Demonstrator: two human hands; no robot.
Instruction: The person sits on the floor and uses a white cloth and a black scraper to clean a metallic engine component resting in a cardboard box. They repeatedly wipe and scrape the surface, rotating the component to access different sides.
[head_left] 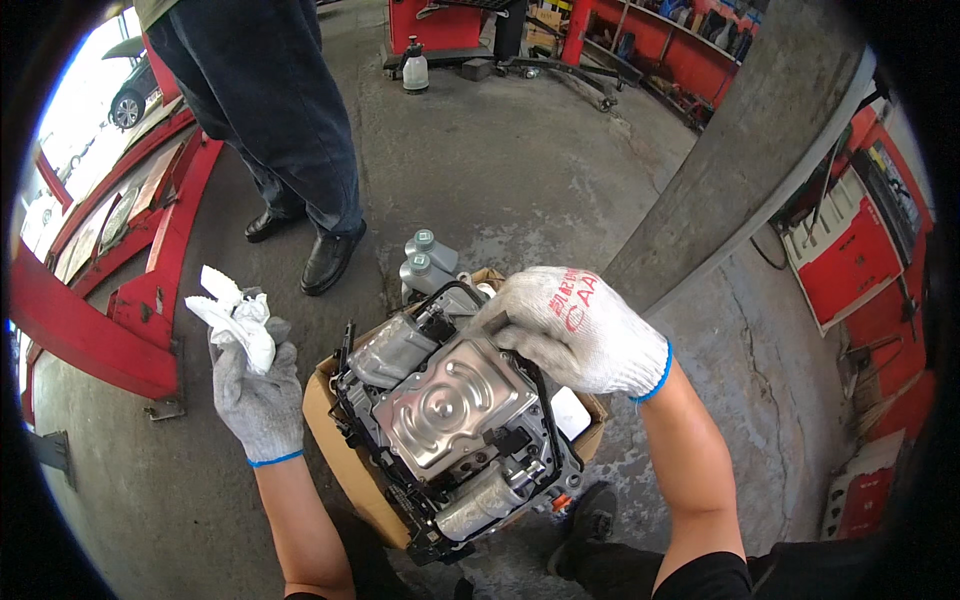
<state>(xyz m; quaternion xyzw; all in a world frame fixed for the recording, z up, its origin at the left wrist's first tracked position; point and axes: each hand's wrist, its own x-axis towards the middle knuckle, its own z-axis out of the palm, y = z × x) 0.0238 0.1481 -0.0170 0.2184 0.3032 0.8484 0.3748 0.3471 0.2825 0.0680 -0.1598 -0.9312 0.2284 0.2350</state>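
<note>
A transmission control unit [455,405] sits in front of me in an open cardboard box [345,470]. It has a stamped silver cover plate, two silver cylinders and black wiring along its edges. My left hand [258,405], in a grey-white knit glove with a blue cuff, is closed around crumpled white tissue [240,325] to the left of the box. Over the unit's far right corner is my right hand [575,330], gloved alike, its fingers curled downward. Its thumb and fingertips are pressed together at the unit's edge; whatever they grip is hidden.
Two grey bottles [428,265] stand just beyond the box. Another person's legs [280,120] in dark trousers are at the far left, beside a red lift frame [90,330]. A grey post [740,150] rises on the right. A white spray bottle [414,68] stands farther back.
</note>
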